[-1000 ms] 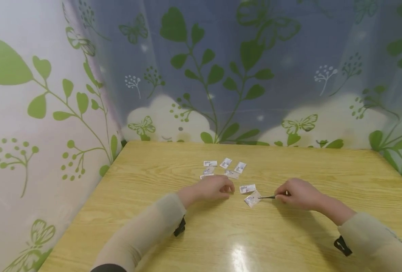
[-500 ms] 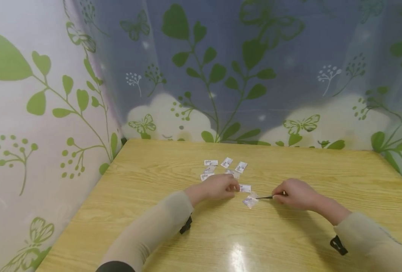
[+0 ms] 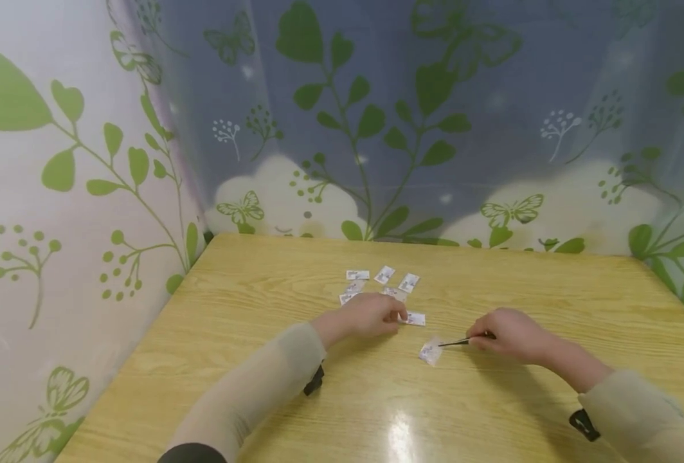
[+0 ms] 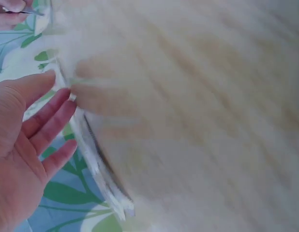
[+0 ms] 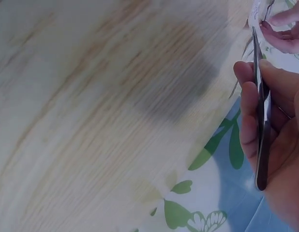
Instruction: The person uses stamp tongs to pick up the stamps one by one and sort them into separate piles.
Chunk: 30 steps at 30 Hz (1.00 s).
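Note:
Tweezers (image 3: 454, 342) lie in my right hand (image 3: 510, 334), gripped between thumb and fingers. Their tips meet the edge of a small, see-through printed packet (image 3: 431, 352) low over the table. The right wrist view shows the tweezers (image 5: 261, 111) lengthwise along the fingers. To the left, my left hand (image 3: 372, 315) reaches over the table with fingertips at the near end of a small white printed packet (image 3: 416, 319). In the left wrist view, the fingers of that left hand (image 4: 31, 130) are loosely bent and spread, thumb apart from them.
Several similar small packets lie grouped behind my left hand, among them a white packet (image 3: 408, 282) and another packet (image 3: 357, 275). The wood-grain table (image 3: 261, 289) meets a leaf-patterned curtain (image 3: 492, 128) at the back and a patterned wall covering (image 3: 58, 193) on the left.
My left hand has moved right to the white packet, which has shifted slightly left. The tweezers and see-through packet have moved a little toward me, away from the white packet.

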### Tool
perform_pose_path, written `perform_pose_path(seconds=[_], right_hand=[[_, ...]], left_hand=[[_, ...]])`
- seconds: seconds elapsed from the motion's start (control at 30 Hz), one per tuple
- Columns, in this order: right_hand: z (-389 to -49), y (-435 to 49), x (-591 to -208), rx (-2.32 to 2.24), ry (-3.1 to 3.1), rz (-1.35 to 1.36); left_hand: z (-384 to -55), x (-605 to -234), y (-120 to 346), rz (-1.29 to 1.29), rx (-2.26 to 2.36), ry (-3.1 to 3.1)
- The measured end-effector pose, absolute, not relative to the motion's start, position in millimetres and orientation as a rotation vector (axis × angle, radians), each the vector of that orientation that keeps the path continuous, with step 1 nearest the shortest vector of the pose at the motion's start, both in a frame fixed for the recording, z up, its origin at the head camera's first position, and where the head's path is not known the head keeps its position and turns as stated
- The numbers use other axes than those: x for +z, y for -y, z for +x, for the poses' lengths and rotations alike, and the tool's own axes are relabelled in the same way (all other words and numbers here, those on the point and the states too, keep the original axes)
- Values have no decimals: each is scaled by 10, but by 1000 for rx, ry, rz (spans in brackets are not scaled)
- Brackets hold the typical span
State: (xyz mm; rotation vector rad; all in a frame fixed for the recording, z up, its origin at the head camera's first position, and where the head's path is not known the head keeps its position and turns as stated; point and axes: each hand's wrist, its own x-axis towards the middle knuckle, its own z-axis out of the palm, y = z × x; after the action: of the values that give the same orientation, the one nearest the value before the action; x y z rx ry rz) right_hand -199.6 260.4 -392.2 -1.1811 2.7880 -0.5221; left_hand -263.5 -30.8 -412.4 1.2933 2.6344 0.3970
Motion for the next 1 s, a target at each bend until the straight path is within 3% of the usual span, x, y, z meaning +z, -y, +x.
perform_pose_path(seconds=[0.37,1.0], right_hand=[[-2069,-2493,-3988,-517,-2816,-1229],[-1999,-2390,-4061,-499,-2919,-1116]], left_hand=[[-2437,-4170,242,1437,473,-2485],[-2407,-4179,174,1350,478,-2559]])
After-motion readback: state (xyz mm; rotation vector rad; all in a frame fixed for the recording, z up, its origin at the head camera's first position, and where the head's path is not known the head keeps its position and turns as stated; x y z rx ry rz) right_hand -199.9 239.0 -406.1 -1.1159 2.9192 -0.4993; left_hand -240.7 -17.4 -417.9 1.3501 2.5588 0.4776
